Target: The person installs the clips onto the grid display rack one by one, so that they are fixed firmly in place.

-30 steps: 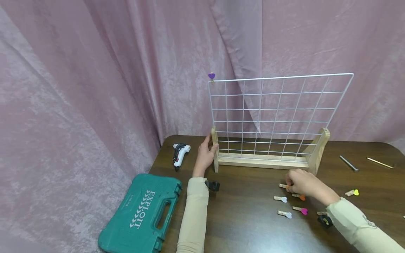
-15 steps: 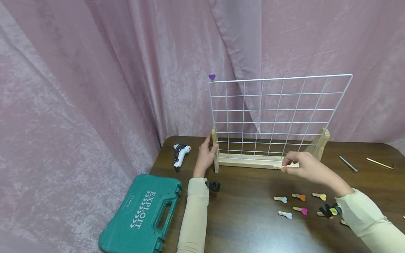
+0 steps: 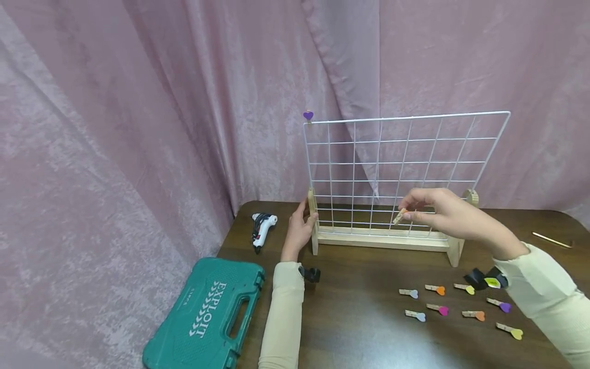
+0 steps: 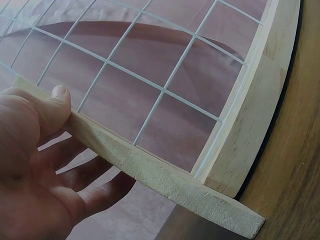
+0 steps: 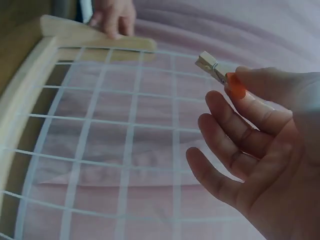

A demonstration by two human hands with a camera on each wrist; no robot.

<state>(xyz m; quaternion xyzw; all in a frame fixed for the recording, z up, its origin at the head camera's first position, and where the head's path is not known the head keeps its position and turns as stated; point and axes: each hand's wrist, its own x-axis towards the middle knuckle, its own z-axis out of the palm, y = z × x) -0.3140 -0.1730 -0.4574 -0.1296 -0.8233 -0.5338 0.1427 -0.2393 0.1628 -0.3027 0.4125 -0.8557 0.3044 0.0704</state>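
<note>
My left hand (image 3: 298, 230) grips the left upright of a wooden stand (image 3: 382, 238). In the left wrist view the thumb lies over the upright's edge (image 4: 145, 170) and the fingers are on its other side. A white wire grid (image 3: 409, 118) stands in this base, with a purple heart clothespin (image 3: 308, 116) clipped at its top left corner. Between thumb and index finger, my right hand (image 3: 442, 210) pinches a small wooden clothespin (image 5: 212, 66) by its orange heart (image 5: 235, 86). It is in front of the grid's lower right part, its wooden end pointing away from the hand.
Several heart clothespins lie at the front right, among them a pink one (image 3: 442, 310) and a purple one (image 3: 504, 307). A teal tool case (image 3: 205, 307) and a white glue gun (image 3: 262, 230) are at left. A thin brass-coloured rod (image 3: 552, 239) lies far right.
My right hand has picked the orange heart clothespin off the table and raised it to the grid, tilting it. The left hand keeps its hold on the stand.
</note>
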